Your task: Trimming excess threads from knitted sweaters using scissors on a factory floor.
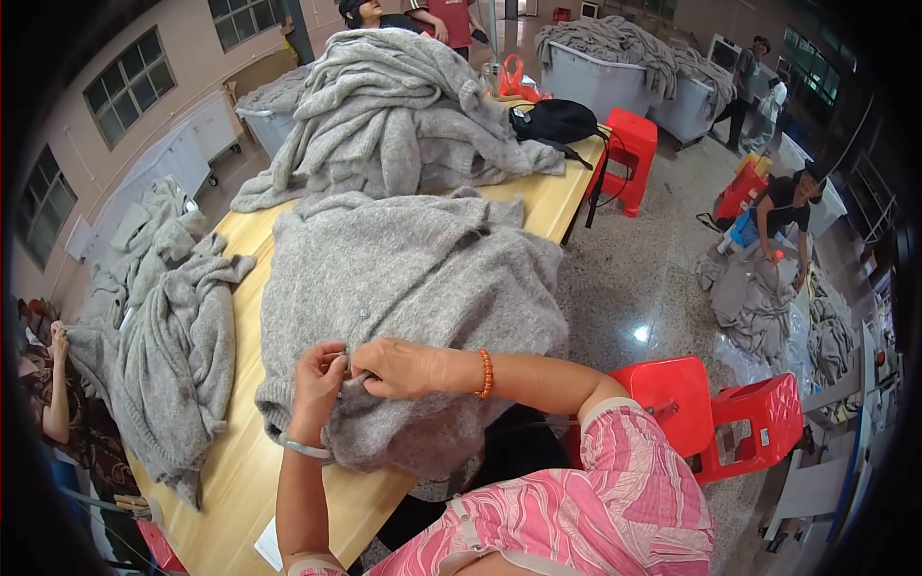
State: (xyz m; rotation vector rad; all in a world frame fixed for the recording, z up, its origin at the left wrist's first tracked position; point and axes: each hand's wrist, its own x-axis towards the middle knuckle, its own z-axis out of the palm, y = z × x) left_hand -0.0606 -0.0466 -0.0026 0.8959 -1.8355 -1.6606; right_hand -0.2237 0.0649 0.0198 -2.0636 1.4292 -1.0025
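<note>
Left hand [320,376] and right hand [401,367] pinch a grey knit garment [413,264] on a wooden table [216,504].
Near the table's close end, each hand's thumb and fingers press together on the garment's front edge, the exact pinch point partly hidden; a pale bangle [305,448] rings one wrist, an orange beaded bracelet [486,374] the other. Red stools [665,389] stand right of the table; a grey heap [178,355] lies along its left side, a taller pile [384,115] and black bag [555,121] on its far end, pale bins [591,86] beyond it.
</note>
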